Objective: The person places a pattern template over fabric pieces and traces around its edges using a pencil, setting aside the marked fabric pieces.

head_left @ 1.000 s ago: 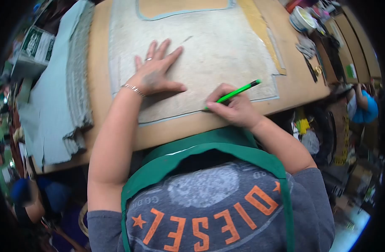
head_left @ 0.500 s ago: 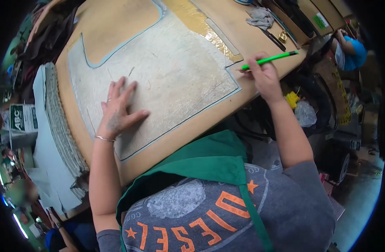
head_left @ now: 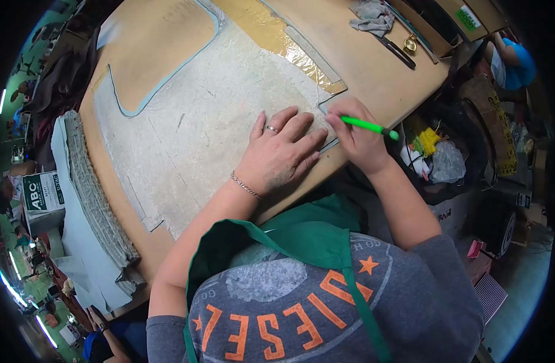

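Note:
A large pale, worn template (head_left: pixel 187 133) with a curved cut-out and golden tape (head_left: pixel 259 30) along one side lies on light blue material, whose edge shows around it. My left hand (head_left: pixel 283 151) rests flat on the template near its right corner, fingers spread, holding nothing. Just right of it, my right hand (head_left: pixel 359 136) grips a bright green pencil (head_left: pixel 368 126) at the template's edge, by the notch below the tape. The pencil's tip is hidden by my fingers.
Stacked light blue sheets (head_left: pixel 87 199) lie at the table's left side. A grey cloth (head_left: pixel 372 17), a dark cutter (head_left: pixel 397 53) and a brass object (head_left: pixel 410 44) lie at the back right. Other people are at the lower left and upper right.
My left hand has slid right across the template, close to my right hand. My right hand has tilted the pencil and stays near the notch; earlier it was at the front edge.

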